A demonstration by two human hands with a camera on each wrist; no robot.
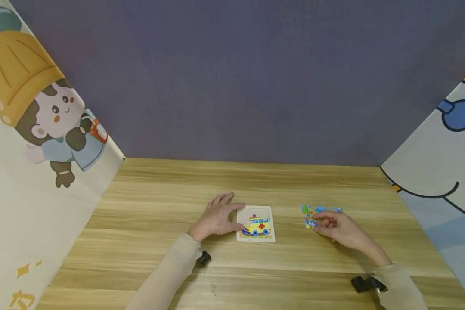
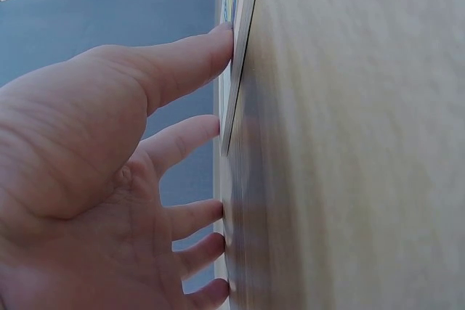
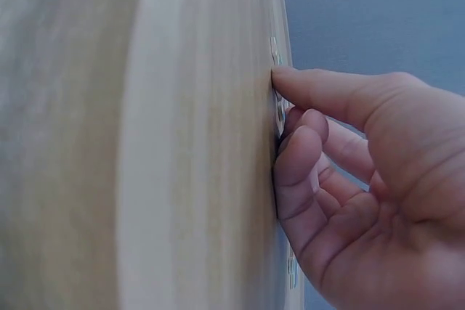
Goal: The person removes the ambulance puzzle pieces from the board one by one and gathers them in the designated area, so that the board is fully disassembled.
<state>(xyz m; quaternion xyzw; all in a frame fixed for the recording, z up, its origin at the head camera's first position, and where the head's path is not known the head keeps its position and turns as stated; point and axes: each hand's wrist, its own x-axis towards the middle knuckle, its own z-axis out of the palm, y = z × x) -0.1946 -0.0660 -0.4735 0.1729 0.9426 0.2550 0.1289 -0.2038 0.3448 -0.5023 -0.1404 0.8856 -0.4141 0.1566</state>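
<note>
A small white puzzle board (image 1: 261,210) lies flat on the wooden table, with a yellow ambulance picture (image 1: 260,226) filling its lower part. My left hand (image 1: 218,217) spreads at the board's left side, fingers extended. In the left wrist view, the thumb (image 2: 192,59) rests on the board near its edge. Over to the right, my right hand (image 1: 342,230) pinches a small blue-and-yellow puzzle piece (image 1: 310,223) between thumb and curled fingers, low at the tabletop. The right wrist view shows only the thin edge of this piece (image 3: 280,110), partly covered by the fingers.
Several loose puzzle pieces lie just beyond my right hand, among them a green one (image 1: 305,209) and a blue one (image 1: 320,209). A dark panel (image 1: 232,86) closes off the table's back. Printed cartoon walls stand at both sides. Black straps hang under both wrists.
</note>
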